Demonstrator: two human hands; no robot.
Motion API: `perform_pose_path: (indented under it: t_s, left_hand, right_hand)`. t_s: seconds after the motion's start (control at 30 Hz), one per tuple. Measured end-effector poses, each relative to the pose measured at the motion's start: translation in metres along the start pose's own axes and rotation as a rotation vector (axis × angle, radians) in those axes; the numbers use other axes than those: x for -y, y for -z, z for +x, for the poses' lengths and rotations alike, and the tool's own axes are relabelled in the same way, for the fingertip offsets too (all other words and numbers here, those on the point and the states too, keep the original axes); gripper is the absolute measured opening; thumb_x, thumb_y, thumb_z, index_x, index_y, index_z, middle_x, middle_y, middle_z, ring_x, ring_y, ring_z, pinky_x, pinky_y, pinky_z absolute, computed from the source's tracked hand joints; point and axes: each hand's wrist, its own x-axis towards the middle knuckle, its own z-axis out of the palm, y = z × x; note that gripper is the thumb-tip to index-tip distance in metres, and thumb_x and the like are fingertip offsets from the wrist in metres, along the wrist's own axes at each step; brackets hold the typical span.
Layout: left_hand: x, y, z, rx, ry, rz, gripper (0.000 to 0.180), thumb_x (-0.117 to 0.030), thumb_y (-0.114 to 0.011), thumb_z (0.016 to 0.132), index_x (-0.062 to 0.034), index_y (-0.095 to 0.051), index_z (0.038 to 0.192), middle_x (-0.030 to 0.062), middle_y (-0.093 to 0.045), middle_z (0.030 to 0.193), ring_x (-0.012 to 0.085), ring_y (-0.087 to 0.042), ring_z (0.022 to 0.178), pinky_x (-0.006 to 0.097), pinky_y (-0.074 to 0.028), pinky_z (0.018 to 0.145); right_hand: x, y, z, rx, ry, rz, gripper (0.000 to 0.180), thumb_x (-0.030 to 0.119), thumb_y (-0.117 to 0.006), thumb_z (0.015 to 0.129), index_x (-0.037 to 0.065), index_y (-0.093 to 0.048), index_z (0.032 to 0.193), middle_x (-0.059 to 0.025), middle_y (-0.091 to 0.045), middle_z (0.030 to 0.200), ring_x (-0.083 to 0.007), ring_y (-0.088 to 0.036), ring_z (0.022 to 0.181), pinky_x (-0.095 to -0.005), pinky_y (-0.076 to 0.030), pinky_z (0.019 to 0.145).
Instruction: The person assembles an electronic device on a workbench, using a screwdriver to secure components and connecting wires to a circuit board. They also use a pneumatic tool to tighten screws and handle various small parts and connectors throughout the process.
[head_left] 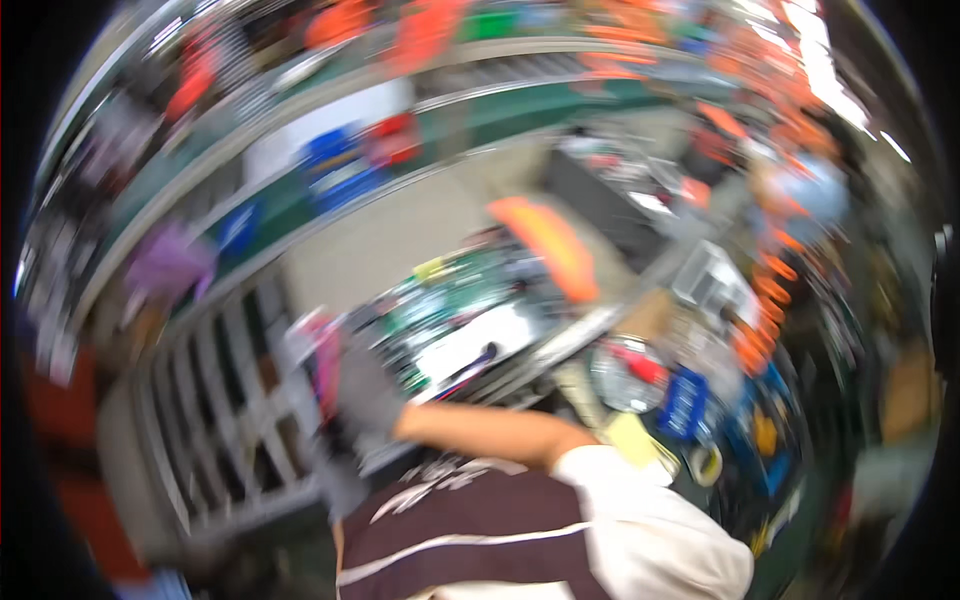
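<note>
Heavy motion blur across the whole head view; few outlines are sharp.

One bare forearm is seen crossing the lower middle, running from a white sleeve toward the left. Which arm it is cannot be told for certain; it is taken as the right. The right hand [362,385] appears covered by a grey glove and is held against a pink-edged object [322,362] at the corner of a white slatted rack [215,420]. Whether the hand is clenched on that object or only laid against it cannot be told through the blur. The left hand is not seen.

Just right of the hand, the bench [560,340] is covered with green and white clutter. A long orange piece [555,245] is seen above it. Farther right, a round clear container [625,372] with something red inside is noted, a blue item [683,402] just beside it, and a yellow pad [630,438] below.

A dark brown garment with white stripes [470,530] fills the bottom edge.
</note>
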Motion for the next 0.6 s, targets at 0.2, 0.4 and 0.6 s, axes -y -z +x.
perform_pose_path:
  t_s: [0.2,0.4,0.6]
  left_hand:
    - [0.026,-0.007,0.030,-0.097,0.179,0.065,0.018,-0.026,-0.044,0.094,-0.0121,-0.054,0.090,-0.0008,-0.049,0.073,0.0076,-0.047,0.063,0.022,-0.038,0.055]
    - [0.029,-0.006,0.036,-0.120,0.217,0.115,0.017,-0.026,-0.044,0.093,-0.0122,-0.053,0.089,-0.0005,-0.049,0.071,0.0077,-0.046,0.060,0.022,-0.037,0.052]
    - [0.019,0.045,0.036,-0.044,0.172,-0.056,0.016,-0.025,-0.045,0.091,-0.0123,-0.053,0.087,-0.0003,-0.048,0.069,0.0078,-0.045,0.058,0.022,-0.036,0.050]
  right_hand:
    - [0.031,0.041,0.011,-0.079,-0.117,0.043,0.022,0.023,-0.055,0.070,0.009,-0.067,0.082,-0.0115,-0.059,0.091,-0.0289,-0.052,0.098,-0.0415,-0.035,0.095]
    - [0.022,0.035,0.008,-0.008,-0.094,-0.047,0.020,0.022,-0.054,0.070,0.011,-0.067,0.080,-0.0097,-0.059,0.089,-0.0283,-0.052,0.097,-0.0434,-0.034,0.096]
    - [0.022,0.046,0.002,-0.190,-0.050,-0.050,0.015,0.016,-0.058,0.064,0.002,-0.059,0.069,-0.0163,-0.057,0.078,-0.0306,-0.055,0.083,-0.0428,-0.044,0.076]
